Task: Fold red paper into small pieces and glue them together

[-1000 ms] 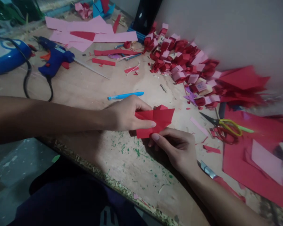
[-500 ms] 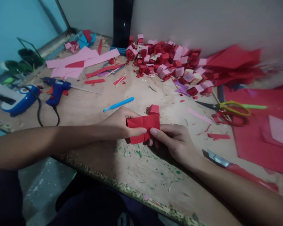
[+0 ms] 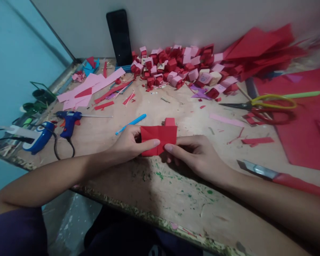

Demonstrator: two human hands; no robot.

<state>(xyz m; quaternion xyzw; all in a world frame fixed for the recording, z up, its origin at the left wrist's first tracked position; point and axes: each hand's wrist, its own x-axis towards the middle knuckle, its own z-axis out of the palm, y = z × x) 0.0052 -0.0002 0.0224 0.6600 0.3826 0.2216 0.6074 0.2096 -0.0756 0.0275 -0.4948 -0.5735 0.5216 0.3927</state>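
The left hand (image 3: 132, 144) pinches the left side of a creased red paper rectangle (image 3: 160, 133), just below mid-frame; a slack thumb could let it skew. The right hand (image 3: 197, 152) pinches its lower right edge; pulling against the left might tear the crease. The paper's face turns toward the camera, its long axis running left to right.

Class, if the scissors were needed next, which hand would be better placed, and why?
Probably the right hand: the scissors lie on its side, nearer to it than the left hand. Both hold the red paper, so the right must first let go.
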